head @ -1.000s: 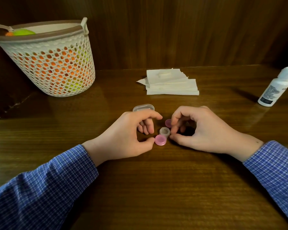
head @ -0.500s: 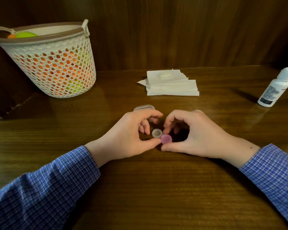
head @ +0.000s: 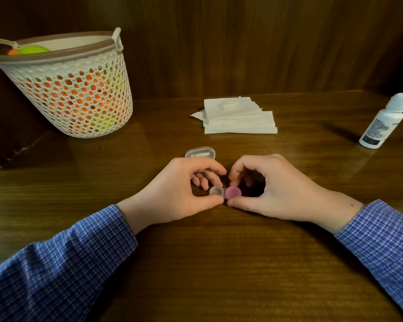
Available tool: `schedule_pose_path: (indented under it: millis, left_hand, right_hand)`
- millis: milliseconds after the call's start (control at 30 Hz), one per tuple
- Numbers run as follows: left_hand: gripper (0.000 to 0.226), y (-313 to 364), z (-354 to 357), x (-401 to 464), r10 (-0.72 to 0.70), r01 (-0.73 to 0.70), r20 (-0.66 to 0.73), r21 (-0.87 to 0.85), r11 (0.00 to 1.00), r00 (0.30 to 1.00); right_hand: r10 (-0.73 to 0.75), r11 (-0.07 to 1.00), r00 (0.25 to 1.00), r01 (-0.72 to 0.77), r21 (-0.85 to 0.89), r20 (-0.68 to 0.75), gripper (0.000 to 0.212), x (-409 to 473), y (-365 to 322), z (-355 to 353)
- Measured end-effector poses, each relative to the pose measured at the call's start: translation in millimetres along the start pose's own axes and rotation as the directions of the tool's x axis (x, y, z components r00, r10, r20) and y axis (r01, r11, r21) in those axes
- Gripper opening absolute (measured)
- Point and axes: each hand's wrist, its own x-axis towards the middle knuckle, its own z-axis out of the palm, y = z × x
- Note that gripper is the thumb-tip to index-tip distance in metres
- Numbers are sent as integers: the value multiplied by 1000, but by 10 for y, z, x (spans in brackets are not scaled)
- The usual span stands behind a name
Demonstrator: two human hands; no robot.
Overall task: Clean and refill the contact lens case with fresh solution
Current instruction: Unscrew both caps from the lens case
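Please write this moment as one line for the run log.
left hand: holds small clear lens case, one well open | right hand: pinches round pink cap | white solution bottle: upright, untouched

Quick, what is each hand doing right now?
Left hand: pinches the lens case at its open well.
Right hand: pinches the pink cap.

Glossy wooden table (head: 196, 263), white plastic basket (head: 79, 101) upper left, matt paper tissues (head: 240, 117), smooth plastic bottle (head: 382, 122), and a lens case (head: 215, 191), probably clear plastic.
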Motion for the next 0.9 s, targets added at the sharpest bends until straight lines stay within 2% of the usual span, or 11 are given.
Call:
schedule_pose_path:
  millis: [100,167,433,900]
  left_hand:
    - [49,20,1,-1,-30,30,-21,-14,999,999]
    - [51,38,1,-3,-40,39,-31,-21,999,999]
    - [44,49,-6,18,-64,64,-7,-44,997,998]
    - [41,70,2,5,-37,38,19,-54,998,999]
  right_hand:
    - [21,992,1000,-21,-124,-3,47,6,-18,-5]
    - [39,989,999,-38,-144,8,48,7,-14,14]
    - [81,997,997,-81,5,17,24,13,-23,78]
    - [33,995,996,-39,88,78,18,67,59,23]
